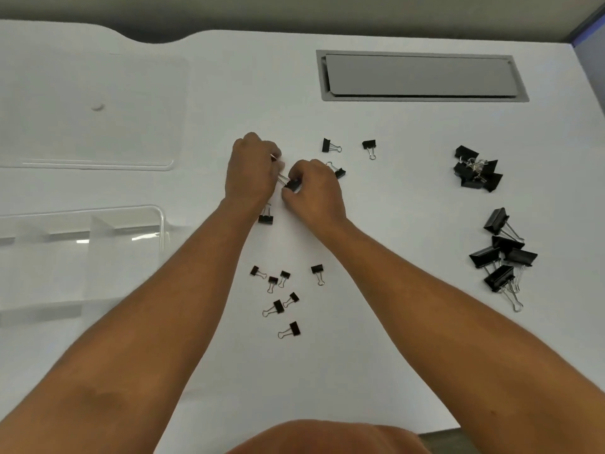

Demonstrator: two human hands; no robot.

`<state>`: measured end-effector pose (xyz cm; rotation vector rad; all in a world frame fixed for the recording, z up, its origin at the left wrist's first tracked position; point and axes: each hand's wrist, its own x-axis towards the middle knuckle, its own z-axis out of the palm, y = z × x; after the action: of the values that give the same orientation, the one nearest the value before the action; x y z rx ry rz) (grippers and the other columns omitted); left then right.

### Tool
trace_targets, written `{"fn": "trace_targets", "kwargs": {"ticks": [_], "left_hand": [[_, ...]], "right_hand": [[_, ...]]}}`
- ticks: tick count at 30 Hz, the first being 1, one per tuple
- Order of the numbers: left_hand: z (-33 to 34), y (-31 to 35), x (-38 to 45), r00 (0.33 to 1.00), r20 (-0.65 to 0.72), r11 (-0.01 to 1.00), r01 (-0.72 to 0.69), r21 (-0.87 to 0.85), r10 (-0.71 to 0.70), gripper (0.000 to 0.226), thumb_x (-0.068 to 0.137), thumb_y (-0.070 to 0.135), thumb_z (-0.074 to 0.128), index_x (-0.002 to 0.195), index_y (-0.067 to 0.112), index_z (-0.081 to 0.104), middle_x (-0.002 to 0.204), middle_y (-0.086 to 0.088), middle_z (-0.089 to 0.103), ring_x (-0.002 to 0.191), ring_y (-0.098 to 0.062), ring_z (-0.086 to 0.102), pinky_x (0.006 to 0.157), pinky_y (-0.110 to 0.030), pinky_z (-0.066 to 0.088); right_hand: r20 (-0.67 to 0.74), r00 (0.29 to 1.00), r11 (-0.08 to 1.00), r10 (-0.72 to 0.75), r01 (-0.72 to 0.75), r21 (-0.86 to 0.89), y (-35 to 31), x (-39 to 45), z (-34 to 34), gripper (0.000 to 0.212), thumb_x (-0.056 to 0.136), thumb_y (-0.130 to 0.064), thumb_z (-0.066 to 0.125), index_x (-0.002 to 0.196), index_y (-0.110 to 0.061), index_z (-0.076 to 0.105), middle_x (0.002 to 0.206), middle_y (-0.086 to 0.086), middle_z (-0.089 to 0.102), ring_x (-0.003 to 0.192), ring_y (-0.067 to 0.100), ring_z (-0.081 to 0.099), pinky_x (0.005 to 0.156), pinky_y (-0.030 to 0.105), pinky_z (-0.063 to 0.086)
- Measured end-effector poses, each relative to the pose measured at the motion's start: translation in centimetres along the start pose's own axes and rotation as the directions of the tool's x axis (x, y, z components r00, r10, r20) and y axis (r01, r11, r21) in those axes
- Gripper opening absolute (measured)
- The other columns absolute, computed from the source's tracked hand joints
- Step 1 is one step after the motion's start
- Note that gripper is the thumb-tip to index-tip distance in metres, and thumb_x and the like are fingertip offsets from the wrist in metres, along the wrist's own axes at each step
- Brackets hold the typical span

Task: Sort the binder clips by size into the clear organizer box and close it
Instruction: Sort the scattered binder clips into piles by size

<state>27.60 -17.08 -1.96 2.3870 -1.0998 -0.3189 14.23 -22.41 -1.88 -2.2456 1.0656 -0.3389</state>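
My left hand (252, 170) and my right hand (312, 191) meet at the table's middle. Together they pinch a small black binder clip (291, 185): the right fingers hold its black body, the left fingers hold its wire handles. Several small clips (278, 306) lie scattered nearer to me, and others (330, 146) lie just beyond my right hand. One small clip (265, 218) lies under my left wrist. A pile of medium clips (476, 173) sits far right, with large clips (504, 257) below it. The clear organizer box (157, 221) stands open at the left, its lid (98, 109) flat behind it.
A grey cable hatch (422, 77) is set into the white table (229, 93) at the back right. The table's near edge shows at the bottom right. The box has clear dividers inside.
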Motion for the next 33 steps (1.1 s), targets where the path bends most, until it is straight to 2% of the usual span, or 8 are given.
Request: {"fn": "trace_targets", "kwargs": {"ticks": [5,9,14,19,21,25,28,33], "left_hand": [[-2.2,2.4,-3.3,0.993,-0.085,0.925,0.045,-0.378,-0.083,0.021,0.086,0.027,0.076,0.106,0.022,0.074,0.099,0.010,0.075,0.091,-0.007,0.071,0.085,-0.032,0.059],[-2.4,7.0,-10.0,0.983,0.139,0.828,-0.023,-0.561,0.121,0.026,0.083,0.034,0.084,0.106,0.027,0.072,0.100,0.015,0.075,0.090,-0.001,0.073,0.085,-0.029,0.060],[1.9,11.3,-15.7,0.926,0.315,0.881,-0.039,-0.471,0.209,0.020,0.093,0.038,0.075,0.111,0.030,0.070,0.100,0.021,0.070,0.090,0.003,0.068,0.086,-0.031,0.057],[5.5,14.4,-17.9,0.944,0.304,0.954,-0.031,-0.299,0.126,0.023,0.097,0.035,0.067,0.119,0.026,0.068,0.110,0.010,0.071,0.097,-0.010,0.065,0.079,-0.026,0.045],[6.4,15.0,-18.4,0.948,0.299,0.969,-0.030,-0.244,0.105,0.027,0.098,0.033,0.066,0.123,0.023,0.068,0.114,0.005,0.070,0.105,-0.014,0.063,0.083,-0.026,0.045],[6.7,14.9,-19.4,0.957,0.277,0.979,-0.033,-0.201,0.089,0.040,0.099,0.035,0.066,0.136,0.021,0.063,0.135,0.004,0.063,0.125,-0.018,0.055,0.095,-0.023,0.038],[6.4,14.3,-20.7,0.966,0.258,0.988,0.006,-0.151,0.033,0.048,0.099,0.034,0.068,0.142,0.018,0.058,0.142,0.001,0.058,0.130,-0.022,0.052,0.101,-0.026,0.038],[6.5,14.6,-22.9,0.954,0.293,0.974,0.120,-0.191,-0.060,0.051,0.097,0.023,0.071,0.146,0.020,0.055,0.137,0.007,0.050,0.110,-0.016,0.059,0.089,-0.027,0.047]], "right_hand": [[0.037,0.989,0.920,0.146,-0.149,0.363,0.9,-3.9,-6.2,0.030,0.080,-0.010,0.081,0.106,-0.019,0.070,0.102,-0.008,0.072,0.084,0.010,0.071,0.073,0.024,0.060],[0.073,0.976,0.906,0.206,-0.218,0.363,5.1,-9.2,-12.9,0.033,0.082,-0.015,0.085,0.110,-0.026,0.070,0.109,-0.012,0.073,0.089,0.008,0.073,0.077,0.022,0.061],[0.104,0.944,0.937,0.313,-0.325,0.131,12.2,-14.2,-17.0,0.018,0.098,-0.031,0.072,0.115,-0.034,0.071,0.117,-0.005,0.065,0.092,0.005,0.066,0.078,0.022,0.050],[0.136,0.953,0.956,0.270,-0.282,0.077,15.2,-17.0,-15.6,0.021,0.103,-0.028,0.064,0.123,-0.027,0.070,0.115,0.002,0.057,0.087,0.004,0.063,0.077,0.008,0.043],[0.142,0.964,0.969,0.226,-0.237,0.071,15.3,-17.7,-15.0,0.023,0.102,-0.026,0.063,0.125,-0.024,0.069,0.115,-0.001,0.056,0.095,0.012,0.062,0.084,0.013,0.045],[0.146,0.975,0.979,0.169,-0.183,0.088,15.2,-18.5,-14.8,0.038,0.099,-0.026,0.068,0.137,-0.023,0.061,0.126,-0.004,0.051,0.112,0.014,0.055,0.100,0.032,0.049],[0.223,0.970,0.994,0.098,-0.105,0.022,15.2,-18.6,-15.0,0.060,0.095,-0.033,0.073,0.150,-0.029,0.048,0.147,-0.005,0.040,0.129,0.020,0.044,0.102,0.031,0.043],[0.403,0.915,0.998,0.007,0.020,-0.062,14.7,-17.6,-14.8,0.068,0.096,-0.028,0.072,0.156,-0.037,0.041,0.160,-0.006,0.029,0.134,0.023,0.032,0.101,0.030,0.040]]}}
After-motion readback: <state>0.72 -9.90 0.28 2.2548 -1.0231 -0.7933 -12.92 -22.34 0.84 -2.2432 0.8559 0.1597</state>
